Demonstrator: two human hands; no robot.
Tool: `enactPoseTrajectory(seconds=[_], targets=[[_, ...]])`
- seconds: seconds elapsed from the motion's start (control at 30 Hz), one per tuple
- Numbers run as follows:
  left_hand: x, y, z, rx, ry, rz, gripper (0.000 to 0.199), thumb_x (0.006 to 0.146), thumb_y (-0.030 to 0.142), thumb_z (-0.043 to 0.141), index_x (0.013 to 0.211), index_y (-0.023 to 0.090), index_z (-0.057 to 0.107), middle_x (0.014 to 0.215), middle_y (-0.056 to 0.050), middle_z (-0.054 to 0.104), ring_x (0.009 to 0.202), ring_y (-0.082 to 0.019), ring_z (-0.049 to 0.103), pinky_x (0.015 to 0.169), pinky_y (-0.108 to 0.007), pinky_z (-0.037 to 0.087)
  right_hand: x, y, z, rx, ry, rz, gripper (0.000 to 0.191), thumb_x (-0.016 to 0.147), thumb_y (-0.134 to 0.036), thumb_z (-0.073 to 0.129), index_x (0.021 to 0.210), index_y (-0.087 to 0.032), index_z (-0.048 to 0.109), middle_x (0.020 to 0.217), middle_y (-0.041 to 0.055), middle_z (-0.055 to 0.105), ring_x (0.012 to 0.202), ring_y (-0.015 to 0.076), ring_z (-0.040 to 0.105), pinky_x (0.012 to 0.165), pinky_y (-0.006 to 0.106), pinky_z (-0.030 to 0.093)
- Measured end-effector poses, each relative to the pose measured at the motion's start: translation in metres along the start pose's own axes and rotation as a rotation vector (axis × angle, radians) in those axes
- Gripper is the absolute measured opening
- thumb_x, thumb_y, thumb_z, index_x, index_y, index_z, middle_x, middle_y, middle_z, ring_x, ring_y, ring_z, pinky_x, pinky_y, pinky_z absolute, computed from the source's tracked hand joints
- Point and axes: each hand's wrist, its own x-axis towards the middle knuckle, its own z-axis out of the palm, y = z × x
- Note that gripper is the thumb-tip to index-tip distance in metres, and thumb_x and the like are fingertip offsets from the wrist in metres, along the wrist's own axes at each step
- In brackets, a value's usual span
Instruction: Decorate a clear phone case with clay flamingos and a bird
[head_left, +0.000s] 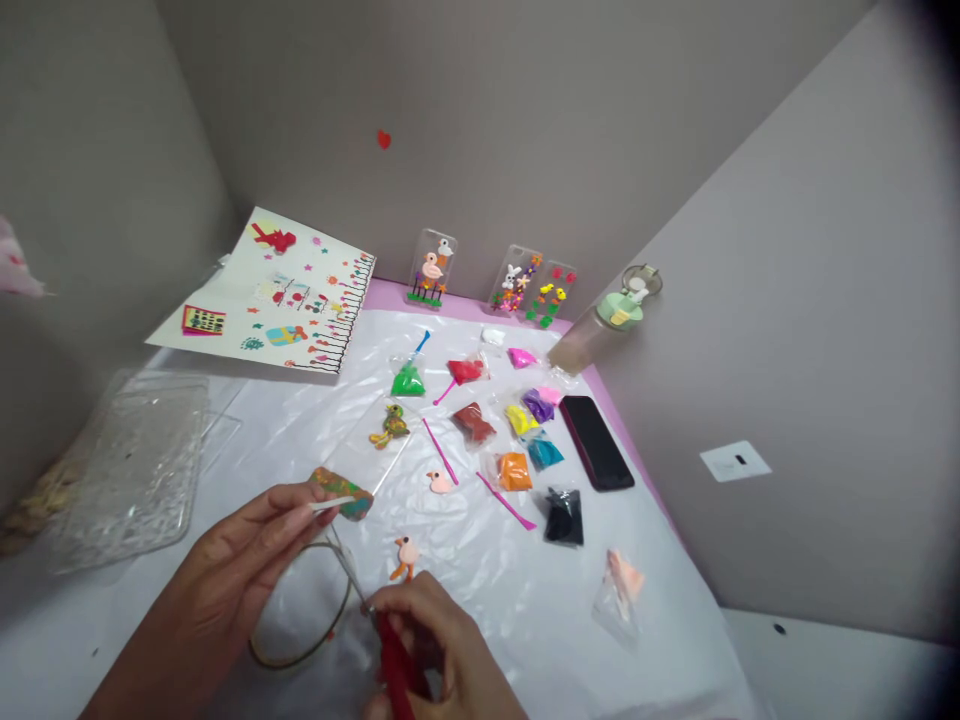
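Observation:
My left hand pinches a flat piece of marbled clay in brown, green and blue. A thin white strip shows at its fingertips, its kind unclear. My right hand is closed around red-handled scissors, whose metal blades point up toward the left hand. Under the hands lies a thin round hoop, partly covered by the left hand. Just above the right hand rests a peach clay bird with orange legs. A smaller peach bird shape and a marbled clay bird on a clear sheet lie farther back.
Clay packets, among them a black one and an orange one, spread over the white plastic sheet. Pink modelling tools lie between them. A phone and a bottle stand right; decorated phone cases lean at the back wall.

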Motion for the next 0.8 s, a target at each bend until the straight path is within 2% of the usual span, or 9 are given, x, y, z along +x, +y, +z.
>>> enactPoseTrajectory(seconds=[0.1,0.17,0.27,0.43,0.57,0.7,0.8], targets=[[-0.001,0.002,0.006,-0.176,-0.026,-0.091,0.025,0.091,0.057,0.068,0.1,0.037,0.08,0.114,0.002,0.084,0.112,-0.031,0.079,0.095,-0.038,0.069,0.002,0.004,0.009,0.026,0.056,-0.009,0.047,0.065,-0.024,0.088,0.109,-0.027,0.071,0.087,-0.0031,0.052,0.07,0.0132,0.052,0.066,0.024,0.049],[-0.002,0.002,0.01,-0.313,-0.033,-0.169,0.02,0.087,0.055,0.075,0.095,0.037,0.08,0.112,0.003,0.082,0.114,-0.029,0.077,0.099,-0.035,0.066,0.004,0.004,0.012,0.049,0.086,0.014,0.047,0.064,-0.022,0.088,0.108,-0.027,0.072,0.085,-0.0037,0.05,0.068,0.0123,0.05,0.064,0.023,0.049],[-0.003,-0.003,0.012,-0.423,-0.011,-0.247,0.017,0.084,0.051,0.082,0.091,0.036,0.078,0.108,0.005,0.08,0.113,-0.025,0.074,0.107,-0.033,0.061,0.007,0.001,0.013,0.049,0.104,0.049,0.046,0.061,-0.028,0.094,0.103,-0.026,0.074,0.081,-0.0046,0.048,0.064,0.0118,0.047,0.059,0.022,0.049],[-0.002,-0.012,0.009,-0.405,-0.007,-0.274,0.019,0.083,0.052,0.083,0.088,0.036,0.076,0.101,0.005,0.077,0.102,-0.023,0.072,0.109,-0.037,0.059,0.011,-0.006,0.011,0.043,0.13,0.037,0.04,0.064,-0.038,0.095,0.097,-0.025,0.076,0.077,-0.0058,0.044,0.062,0.011,0.044,0.056,0.021,0.046],[0.001,-0.016,0.009,-0.371,-0.014,-0.261,0.018,0.086,0.052,0.08,0.09,0.036,0.075,0.102,0.004,0.078,0.1,-0.025,0.072,0.11,-0.042,0.058,0.014,-0.007,0.009,-0.036,0.136,0.013,0.043,0.064,-0.05,0.096,0.091,-0.023,0.076,0.074,-0.0066,0.043,0.059,0.0098,0.04,0.053,0.021,0.042],[0.005,-0.023,0.008,-0.285,-0.036,-0.232,0.019,0.089,0.054,0.075,0.09,0.035,0.073,0.111,0.002,0.078,0.112,-0.029,0.071,0.114,-0.047,0.055,0.014,-0.002,0.007,-0.161,0.149,-0.048,0.041,0.069,-0.054,0.093,0.088,-0.023,0.075,0.075,-0.0043,0.051,0.061,0.0119,0.048,0.054,0.021,0.044],[0.012,-0.03,-0.001,-0.174,-0.035,-0.178,0.023,0.088,0.057,0.074,0.087,0.035,0.071,0.122,0.001,0.077,0.128,-0.033,0.067,0.111,-0.046,0.057,0.009,0.004,-0.002,-0.359,0.17,-0.155,0.039,0.074,-0.048,0.093,0.101,-0.025,0.076,0.083,-0.0015,0.062,0.069,0.0155,0.06,0.059,0.022,0.05]])
